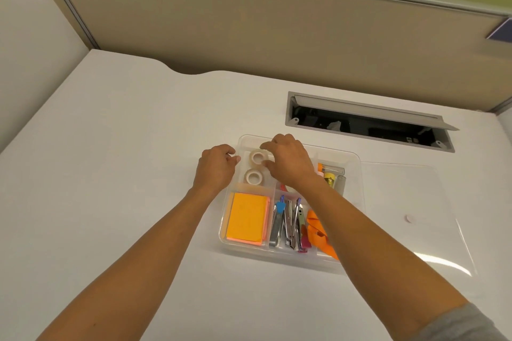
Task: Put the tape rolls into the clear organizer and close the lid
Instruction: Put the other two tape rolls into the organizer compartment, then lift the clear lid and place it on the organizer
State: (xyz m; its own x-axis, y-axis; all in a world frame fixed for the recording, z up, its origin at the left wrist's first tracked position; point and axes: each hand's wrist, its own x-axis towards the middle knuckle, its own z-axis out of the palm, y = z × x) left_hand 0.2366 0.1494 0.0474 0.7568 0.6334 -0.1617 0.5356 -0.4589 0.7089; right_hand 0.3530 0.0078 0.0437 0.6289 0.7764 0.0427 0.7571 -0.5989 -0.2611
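Observation:
The clear organizer (357,174) sits on the white desk, its lid off. Two translucent tape rolls lie flat in its far left compartment: one farther (257,158), one nearer (252,176). My right hand (289,163) hovers over that compartment, fingers spread just right of and above the far roll, holding nothing I can see. My left hand (216,167) is at the organizer's left wall, fingers loosely curled and empty. The clear lid (415,219) lies flat on the desk to the right of the organizer.
Other compartments hold an orange sticky-note pad (245,220), metal staple removers and clips (288,225), orange ribbon (318,230) and small yellow items (329,177). An open cable slot (368,122) is behind the organizer. A beige partition wall borders the desk.

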